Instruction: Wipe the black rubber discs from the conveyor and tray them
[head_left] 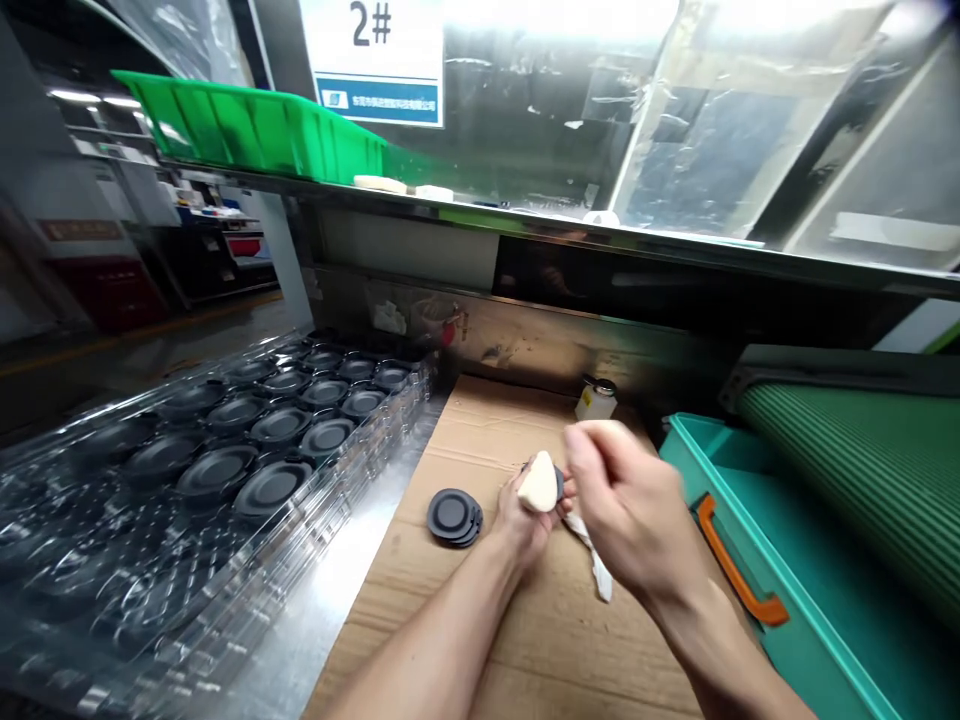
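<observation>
My left hand [523, 520] is closed around a dark grey plastic piece [559, 484], mostly hidden by the fingers. Over the thumb side of this hand shows a cream, teardrop-shaped pad [539, 484], seemingly of sponge. Just to the right and higher, my right hand [626, 500] is curled into a fist, blurred by motion; whatever it grips is hidden. Left of my left hand, a small stack of round dark grey lids [454, 514] lies on the cardboard sheet [420, 610]. A crumpled white cloth or tissue [601, 578] lies below the hands.
A clear plastic tray [360, 452] with many round dark lids stands at left. A small bottle [597, 400] is at the back. At right are a teal bin [810, 640] with an orange handle and a green belt [862, 440]. Overhead, a shelf carries a green crate [247, 130].
</observation>
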